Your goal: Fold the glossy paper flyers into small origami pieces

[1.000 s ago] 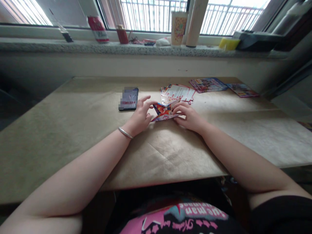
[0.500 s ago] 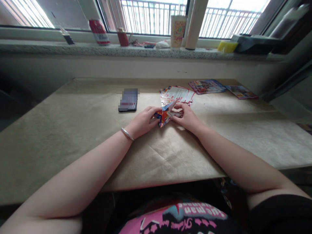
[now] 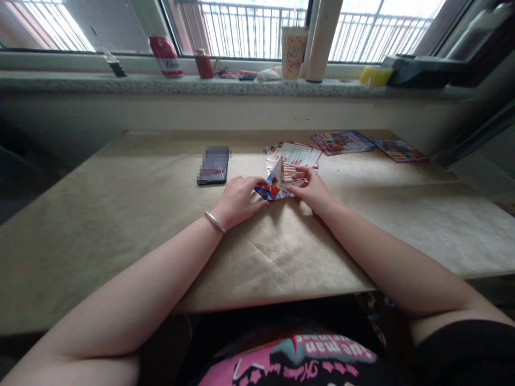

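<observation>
Between my hands is a piece of folded paper (image 3: 274, 187), printed in red, blue and white, with one pointed flap standing up. My left hand (image 3: 243, 199), a silver bangle on its wrist, pinches the paper's left corner. On the other side, my right hand (image 3: 313, 188) grips the right part between thumb and fingers. Just behind the folded paper lies a fanned stack of printed sheets (image 3: 300, 153), partly covered by it and by my right fingers. A dark phone (image 3: 214, 165) rests on the table to the left of the stack.
A brown covering lies over the table (image 3: 120, 214). Colourful booklets (image 3: 344, 142) and another printed booklet (image 3: 400, 150) are at the back right. On the stone windowsill (image 3: 140, 83) stand a red can (image 3: 166, 56), a patterned cup (image 3: 293, 53) and a yellow item (image 3: 376, 76).
The folded paper has turned and spread wider, and its pointed flap now stands more upright. My right hand has shifted slightly right with its fingers a little further apart.
</observation>
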Demonstrator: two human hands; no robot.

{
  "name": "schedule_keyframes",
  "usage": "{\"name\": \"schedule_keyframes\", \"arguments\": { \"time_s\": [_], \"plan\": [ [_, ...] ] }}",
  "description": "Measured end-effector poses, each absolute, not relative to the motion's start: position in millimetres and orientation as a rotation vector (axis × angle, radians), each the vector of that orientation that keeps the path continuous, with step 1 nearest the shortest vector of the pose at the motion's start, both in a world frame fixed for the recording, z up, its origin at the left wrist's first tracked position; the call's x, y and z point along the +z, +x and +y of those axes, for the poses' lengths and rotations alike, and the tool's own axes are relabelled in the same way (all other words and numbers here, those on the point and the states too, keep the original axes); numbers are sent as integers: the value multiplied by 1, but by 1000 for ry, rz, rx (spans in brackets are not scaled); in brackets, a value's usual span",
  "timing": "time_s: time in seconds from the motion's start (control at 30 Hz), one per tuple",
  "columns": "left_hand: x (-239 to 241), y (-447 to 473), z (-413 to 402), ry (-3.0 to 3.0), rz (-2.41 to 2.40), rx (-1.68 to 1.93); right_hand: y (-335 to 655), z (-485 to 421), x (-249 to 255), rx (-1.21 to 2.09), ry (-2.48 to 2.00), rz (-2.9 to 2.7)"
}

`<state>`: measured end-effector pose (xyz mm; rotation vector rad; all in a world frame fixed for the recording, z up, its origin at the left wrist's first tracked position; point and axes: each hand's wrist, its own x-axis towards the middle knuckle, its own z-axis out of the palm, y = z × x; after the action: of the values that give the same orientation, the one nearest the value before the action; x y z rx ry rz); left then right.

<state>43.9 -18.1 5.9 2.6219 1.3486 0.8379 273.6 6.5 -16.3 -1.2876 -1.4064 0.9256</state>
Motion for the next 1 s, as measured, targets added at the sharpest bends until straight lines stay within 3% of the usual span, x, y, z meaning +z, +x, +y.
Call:
{"name": "schedule_keyframes", "arguments": {
  "time_s": [0.27,0.73,1.0],
  "plan": [
    [2,46,-27,2873,1440,972,274,8,-20,949,-1210,-1447],
    [9,47,-30,2960,1374,896,279,-2,-3,548,-1298,-1642],
    [12,48,-32,3042,1372,847,273,2,-12,745,-1149,-1617]
  ]
}}
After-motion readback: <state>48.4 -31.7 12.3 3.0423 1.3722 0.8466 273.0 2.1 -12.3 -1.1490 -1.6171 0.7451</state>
